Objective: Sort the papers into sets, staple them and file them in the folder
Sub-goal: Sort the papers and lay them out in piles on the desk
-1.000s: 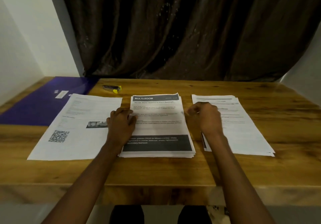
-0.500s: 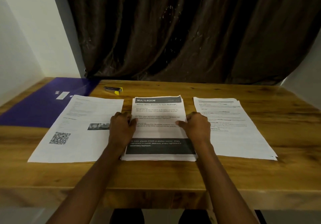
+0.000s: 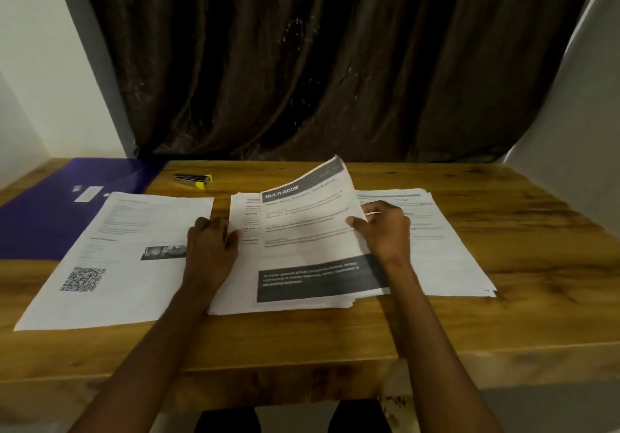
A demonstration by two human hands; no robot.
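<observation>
Nearest me, my right hand [image 3: 385,231] now pinches the right edge of the MULTI-ROOM sheet [image 3: 312,227], thumb on top and fingers beneath, and the sheet's far end is peeled up off the middle stack [image 3: 241,285]; half a second ago it lay flat with both hands only flanking it. My left hand [image 3: 211,248] lies on the stack's left edge, fingers loosely bent and gripping nothing, pinning the pages below. I judge that sorting is still under way: this top page is being separated, probably for the right-hand pile [image 3: 449,251] or the QR-code sheet [image 3: 114,258] on the left.

Farther off, the stapler [image 3: 193,179], black with a yellow tip, lies untouched on the wooden table [image 3: 503,325], and the purple folder [image 3: 43,217] lies flat at the far left, part of it under the left sheet.

The small print is too blurred to read. The lifted sheet hides most of the newly bared page. How many pages each pile holds I cannot tell.
</observation>
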